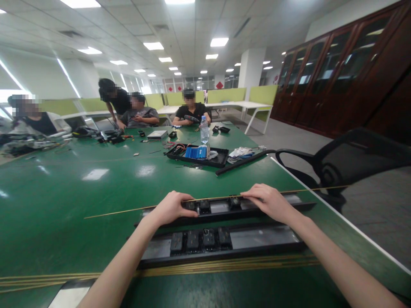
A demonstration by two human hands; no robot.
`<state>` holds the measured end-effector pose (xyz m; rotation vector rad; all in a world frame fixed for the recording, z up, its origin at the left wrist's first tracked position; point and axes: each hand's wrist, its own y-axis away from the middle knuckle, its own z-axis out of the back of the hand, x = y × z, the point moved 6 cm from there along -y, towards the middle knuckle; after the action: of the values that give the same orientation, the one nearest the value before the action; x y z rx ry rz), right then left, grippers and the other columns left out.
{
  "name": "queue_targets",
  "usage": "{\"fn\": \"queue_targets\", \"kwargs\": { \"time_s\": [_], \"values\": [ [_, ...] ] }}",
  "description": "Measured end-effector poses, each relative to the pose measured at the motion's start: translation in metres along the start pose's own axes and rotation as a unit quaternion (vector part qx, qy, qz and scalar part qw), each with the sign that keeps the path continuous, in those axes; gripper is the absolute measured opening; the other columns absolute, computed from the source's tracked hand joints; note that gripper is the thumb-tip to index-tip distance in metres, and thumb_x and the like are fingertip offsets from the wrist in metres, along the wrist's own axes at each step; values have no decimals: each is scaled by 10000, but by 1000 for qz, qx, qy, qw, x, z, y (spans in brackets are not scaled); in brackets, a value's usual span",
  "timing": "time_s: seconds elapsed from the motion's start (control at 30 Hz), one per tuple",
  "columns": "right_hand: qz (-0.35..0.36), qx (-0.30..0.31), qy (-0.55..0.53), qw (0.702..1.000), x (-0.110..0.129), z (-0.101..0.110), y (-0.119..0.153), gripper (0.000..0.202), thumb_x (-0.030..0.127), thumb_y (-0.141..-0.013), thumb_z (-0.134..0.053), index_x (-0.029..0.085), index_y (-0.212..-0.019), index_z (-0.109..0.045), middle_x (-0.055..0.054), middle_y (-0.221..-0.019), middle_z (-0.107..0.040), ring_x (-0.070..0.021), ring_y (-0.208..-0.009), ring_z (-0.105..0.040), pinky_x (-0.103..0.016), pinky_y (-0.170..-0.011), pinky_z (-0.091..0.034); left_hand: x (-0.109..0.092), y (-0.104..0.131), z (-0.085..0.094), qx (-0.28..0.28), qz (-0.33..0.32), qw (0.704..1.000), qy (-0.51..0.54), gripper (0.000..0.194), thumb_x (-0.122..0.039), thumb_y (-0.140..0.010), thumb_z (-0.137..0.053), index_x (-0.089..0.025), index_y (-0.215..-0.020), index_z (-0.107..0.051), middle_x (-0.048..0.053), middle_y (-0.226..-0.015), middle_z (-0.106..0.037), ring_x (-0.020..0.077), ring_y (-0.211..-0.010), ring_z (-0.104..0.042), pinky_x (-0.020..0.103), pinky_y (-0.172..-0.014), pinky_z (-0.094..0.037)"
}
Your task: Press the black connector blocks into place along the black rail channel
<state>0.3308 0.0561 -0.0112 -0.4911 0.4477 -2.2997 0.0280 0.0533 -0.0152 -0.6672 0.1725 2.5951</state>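
A long, thin brass-coloured rod runs across the far black metal channel and sticks out past both ends. My left hand is closed around the rod near the channel's left part, its thumb beside a black socket-like block. Farther right, my right hand pinches the same rod between thumb and fingers. Two more black blocks, one of them a block close to my right fingertips, sit in this channel. Nearer me lies a second channel with several black blocks set in a row.
Several brass-coloured rods lie along the near side of the green table. Beyond are a black tray with a blue finned part, a water bottle and a dark bar. People sit opposite; a chair stands right.
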Motion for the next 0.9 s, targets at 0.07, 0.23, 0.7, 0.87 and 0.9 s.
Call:
{"fn": "queue_targets", "kwargs": {
  "time_s": [0.07, 0.23, 0.7, 0.87, 0.9],
  "values": [
    [-7, 4, -1, 1000, -2, 1, 1, 248, 189, -944, -531, 241, -1085, -728, -47, -995, -741, -197, -915, -653, -342, -826, -509, 0, 0, 0, -1, 1, 1000, -2, 503, -598, -717, -711, -211, -1035, -763, 43, -888, -761, 209, -784, -654, 249, -693, -413],
    [-28, 14, 0, 1000, -9, 3, 3, 231, 223, -950, -532, 249, -1060, -734, -46, -992, -735, -196, -908, -656, -332, -822, -506, -1, 0, 0, -4, -5, 1000, -3, 493, -596, -720, -710, -212, -1024, -767, 42, -899, -763, 211, -790, -659, 250, -700, -418],
    [-60, 41, 1, 997, -27, 4, 8, 233, 285, -954, -527, 280, -1064, -732, -36, -1020, -740, -212, -938, -667, -349, -831, -509, 0, 0, 0, -12, -6, 1000, -3, 487, -598, -708, -717, -213, -1002, -769, 41, -867, -759, 207, -775, -659, 245, -703, -431],
    [-74, 45, 4, 996, -32, 8, 9, 228, 306, -939, -543, 274, -1031, -749, -36, -1011, -749, -213, -922, -680, -348, -832, -521, 0, 0, 0, -10, -2, 1000, -3, 495, -592, -703, -722, -215, -1019, -765, 40, -858, -757, 213, -797, -661, 246, -721, -439],
    [-74, 46, 4, 996, -32, 8, 9, 230, 311, -938, -543, 273, -1028, -751, -37, -1010, -751, -213, -918, -683, -347, -828, -523, 0, 0, 0, -10, 0, 1000, -4, 495, -591, -703, -722, -214, -1022, -765, 40, -856, -756, 212, -796, -661, 246, -723, -438]
  ]
}}
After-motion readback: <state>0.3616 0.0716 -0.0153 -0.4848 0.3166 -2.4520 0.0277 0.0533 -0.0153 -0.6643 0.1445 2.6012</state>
